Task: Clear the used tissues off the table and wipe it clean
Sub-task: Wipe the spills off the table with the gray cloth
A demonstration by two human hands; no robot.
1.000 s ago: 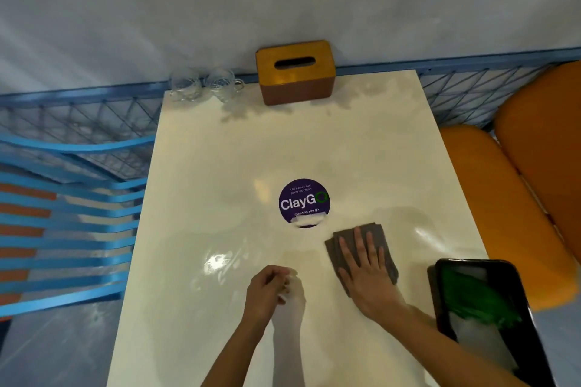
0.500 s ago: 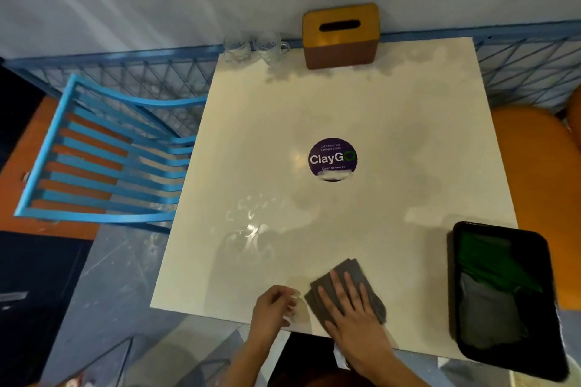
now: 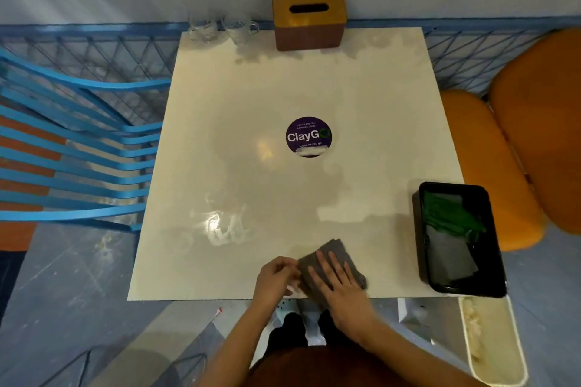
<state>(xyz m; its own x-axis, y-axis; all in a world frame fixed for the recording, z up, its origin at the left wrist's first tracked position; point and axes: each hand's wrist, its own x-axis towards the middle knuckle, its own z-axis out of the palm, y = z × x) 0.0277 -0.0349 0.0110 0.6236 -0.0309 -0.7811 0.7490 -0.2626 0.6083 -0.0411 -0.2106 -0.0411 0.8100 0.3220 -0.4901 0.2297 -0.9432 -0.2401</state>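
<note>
The cream surface (image 3: 251,97) fills the middle of the frame, with wet smears shining at centre left. As I judge it, the main risk is that those streaks and the dull patches near the top edge get missed, since my work sits only at the bottom edge. The grey cloth (image 3: 333,253) lies at bottom centre, right at the near rim, and a pull toward me could drag it over and drop it. My right grip (image 3: 342,289) is released, fingers straight, pressing flat on the cloth. My left grip (image 3: 273,276), just beside it, is curled around a small white wad, seemingly a used tissue (image 3: 290,287), which could slip to the floor from there. A blue slatted chair (image 3: 78,151) stands at the left and orange seats (image 3: 534,135) at the right. A black tray (image 3: 418,229) on the surface at lower right blocks a sweep that way. A wooden tissue box (image 3: 308,19) stands at top centre with two clear glasses (image 3: 204,30) to its left, and a long wipe could knock them. A round purple sticker (image 3: 308,137) lies flat mid-surface.
</note>
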